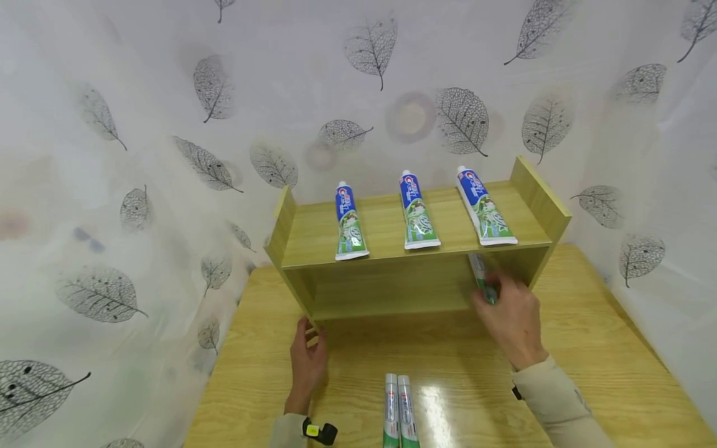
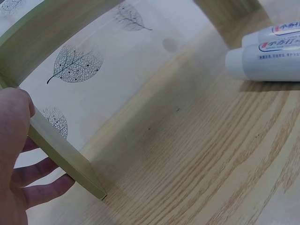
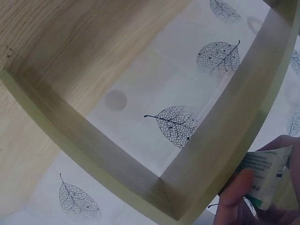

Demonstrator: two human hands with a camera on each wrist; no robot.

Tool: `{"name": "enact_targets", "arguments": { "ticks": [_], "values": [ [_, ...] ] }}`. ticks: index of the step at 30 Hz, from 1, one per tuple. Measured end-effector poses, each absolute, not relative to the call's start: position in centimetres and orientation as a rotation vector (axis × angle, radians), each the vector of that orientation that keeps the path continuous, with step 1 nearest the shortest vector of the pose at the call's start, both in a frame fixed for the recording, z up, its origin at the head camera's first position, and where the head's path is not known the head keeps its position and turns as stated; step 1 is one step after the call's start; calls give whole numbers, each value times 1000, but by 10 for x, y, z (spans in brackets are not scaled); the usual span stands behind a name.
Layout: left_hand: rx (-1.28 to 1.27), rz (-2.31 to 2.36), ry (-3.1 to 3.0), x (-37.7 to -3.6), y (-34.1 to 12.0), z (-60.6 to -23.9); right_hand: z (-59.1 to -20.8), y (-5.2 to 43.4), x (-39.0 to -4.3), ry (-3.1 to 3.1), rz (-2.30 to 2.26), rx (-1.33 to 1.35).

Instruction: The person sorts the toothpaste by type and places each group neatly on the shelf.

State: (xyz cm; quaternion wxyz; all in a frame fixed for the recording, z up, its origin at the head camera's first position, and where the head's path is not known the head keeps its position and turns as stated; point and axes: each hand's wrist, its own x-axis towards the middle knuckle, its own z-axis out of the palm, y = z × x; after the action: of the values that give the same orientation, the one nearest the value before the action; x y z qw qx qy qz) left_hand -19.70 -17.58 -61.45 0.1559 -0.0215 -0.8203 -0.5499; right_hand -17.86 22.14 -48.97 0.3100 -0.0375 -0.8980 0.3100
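My right hand (image 1: 512, 317) holds a toothpaste tube (image 1: 478, 269) at the right end of the wooden shelf's lower level; its far end reaches under the top board. In the right wrist view, the thumb and fingers pinch the tube's flat end (image 3: 265, 176) just beyond the board. My left hand (image 1: 308, 361) grips the foot of the shelf's left side panel (image 2: 65, 147), thumb on one face and fingers on the other. Three blue-and-green toothpaste tubes (image 1: 417, 211) lie spaced apart on the top board of the shelf (image 1: 381, 218).
Two white-and-green toothpaste tubes (image 1: 391, 410) lie side by side on the wooden table (image 1: 252, 373) in front of the shelf, between my arms. A leaf-patterned white curtain or wall covering (image 1: 280, 81) stands behind and at both sides.
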Motion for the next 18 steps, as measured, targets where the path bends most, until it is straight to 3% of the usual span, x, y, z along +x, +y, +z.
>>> {"name": "enact_targets", "arguments": {
  "ticks": [18],
  "values": [
    [-55, -1560, -2353, -198, -175, -616, -498, 219, -185, -2403, 628, -100]
  ]
}}
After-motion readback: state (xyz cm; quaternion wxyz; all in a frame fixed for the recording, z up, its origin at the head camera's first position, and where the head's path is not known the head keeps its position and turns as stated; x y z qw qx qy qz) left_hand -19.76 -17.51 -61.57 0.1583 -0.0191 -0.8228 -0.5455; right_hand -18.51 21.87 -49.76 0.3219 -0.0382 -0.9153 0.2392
